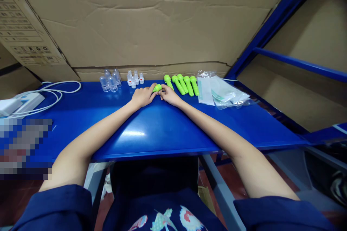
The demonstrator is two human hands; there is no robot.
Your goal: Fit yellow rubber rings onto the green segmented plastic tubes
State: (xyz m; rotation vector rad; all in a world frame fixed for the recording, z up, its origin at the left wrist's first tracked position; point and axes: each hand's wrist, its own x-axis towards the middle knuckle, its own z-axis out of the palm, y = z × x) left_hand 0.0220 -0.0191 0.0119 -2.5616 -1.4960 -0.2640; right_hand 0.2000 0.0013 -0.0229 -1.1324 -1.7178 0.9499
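Both my arms reach across the blue table (pixel 151 133) to its far side. My left hand (pixel 143 96) and my right hand (pixel 169 95) meet there, and their fingertips pinch one small bright green plastic piece (pixel 157 87) between them. Just right of it lies a row of several longer green handle-shaped pieces (pixel 183 84). Behind my left hand stand several clear plastic cups (pixel 110 80) and a cluster of small white pieces with red dots (pixel 135 78).
Clear plastic bags (pixel 223 94) lie at the far right of the table. A white device with a looped white cable (pixel 54 94) sits at the left. A cardboard wall (pixel 151 21) backs the table; a blue metal frame (pixel 271 25) rises at the right.
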